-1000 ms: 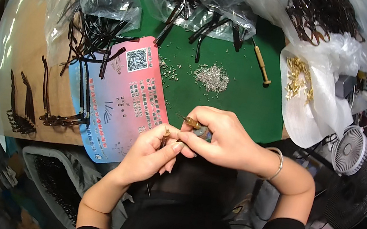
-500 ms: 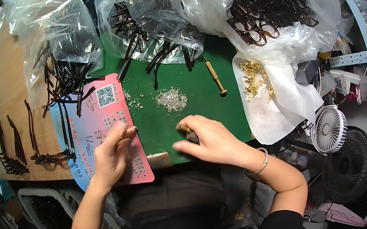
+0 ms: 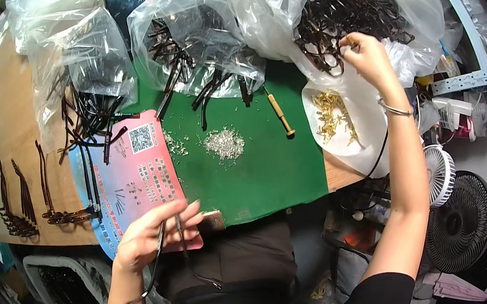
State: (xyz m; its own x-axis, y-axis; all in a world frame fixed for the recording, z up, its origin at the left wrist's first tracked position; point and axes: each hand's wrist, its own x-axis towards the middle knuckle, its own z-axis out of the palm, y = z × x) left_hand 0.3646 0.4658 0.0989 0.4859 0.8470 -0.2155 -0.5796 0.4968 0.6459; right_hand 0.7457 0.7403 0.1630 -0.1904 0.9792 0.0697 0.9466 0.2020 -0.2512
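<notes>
My left hand (image 3: 144, 235) is closed at the near edge of the pink and blue printed sheet (image 3: 153, 179). Between its fingers are two thin dark eyeglass temples (image 3: 185, 244), their ends hanging downward. Stretched far forward, my right hand (image 3: 369, 60) is at the edge of a heap of dark brown eyeglass frames (image 3: 361, 11) in a clear plastic bag. Its fingers are pinched together; what they hold is too small and hidden to make out. Tiny silver screws (image 3: 224, 144) lie piled on the green mat (image 3: 264, 181).
A brass-coloured screwdriver (image 3: 281, 116) lies on the mat, left of small gold parts (image 3: 332, 116) on white wrapping. Bagged dark temples (image 3: 173, 71) stand at the back. More temples (image 3: 22, 200) lie at left. A phone (image 3: 122, 2) lies far left; fans (image 3: 462, 221) stand right.
My right hand has moved from above the mat's front forward and right to the heap of frames. My left hand has dropped slightly and turned; two temples now show in it.
</notes>
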